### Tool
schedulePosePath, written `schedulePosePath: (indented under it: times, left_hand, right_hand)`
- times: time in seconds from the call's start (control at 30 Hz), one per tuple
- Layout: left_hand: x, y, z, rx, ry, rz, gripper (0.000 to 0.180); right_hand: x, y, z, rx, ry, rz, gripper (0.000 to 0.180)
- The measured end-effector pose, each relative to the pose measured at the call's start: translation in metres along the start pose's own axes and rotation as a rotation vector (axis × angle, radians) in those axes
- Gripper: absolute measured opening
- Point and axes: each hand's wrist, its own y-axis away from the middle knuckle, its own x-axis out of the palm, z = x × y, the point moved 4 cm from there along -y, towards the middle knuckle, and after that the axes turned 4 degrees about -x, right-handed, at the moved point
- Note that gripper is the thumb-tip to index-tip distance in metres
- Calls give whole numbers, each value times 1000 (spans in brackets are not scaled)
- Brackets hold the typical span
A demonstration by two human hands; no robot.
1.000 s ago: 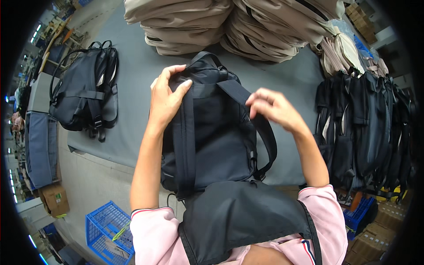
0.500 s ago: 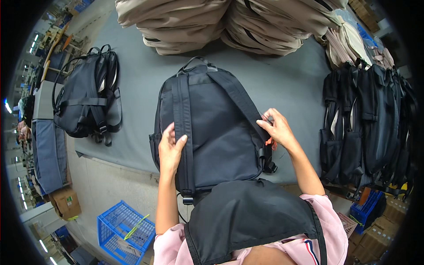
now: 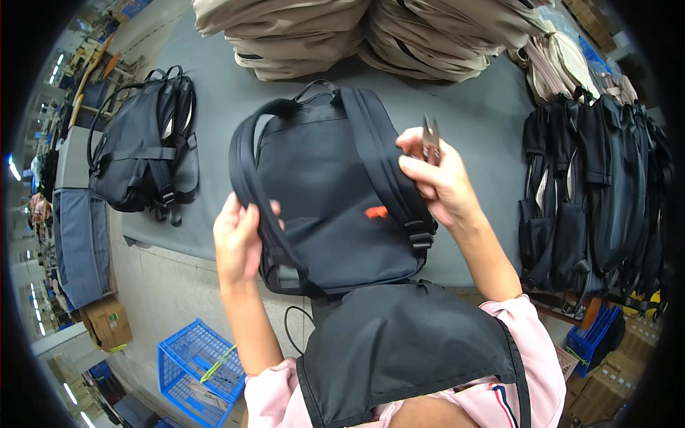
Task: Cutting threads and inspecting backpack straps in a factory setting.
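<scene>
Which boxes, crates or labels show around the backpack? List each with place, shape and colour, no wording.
Cardboard box: floor, lower left, brown, squarish.
Plastic crate: floor beside left forearm, blue, open lattice.
Tag: on the black backpack's back panel, small, orange.
Cartons: lower right, brown, partly hidden.

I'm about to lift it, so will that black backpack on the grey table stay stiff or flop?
The black backpack will probably sag: its left strap already bows loosely where the left hand lifts it. It looks flat and empty, so likely light. Its fabric seems unlikely to slide on the grey table.

place: bag workshop | evidence: stacked beige bags (image 3: 300, 32), hanging black backpacks (image 3: 599, 192), grey worktable (image 3: 485, 121)
</scene>
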Motion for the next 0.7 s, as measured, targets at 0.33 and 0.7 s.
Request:
schedulePosePath:
  times: [0.33,0.7]
  left_hand:
    - [-33,-61,27,-24,23,-125,19]
    - [-63,-69,72,-149,-11,-241,20]
  right_hand:
    - [-16,-47,41,-130,-232,-81,21]
    - [-47,-9,-15,-59,368,-171,13]
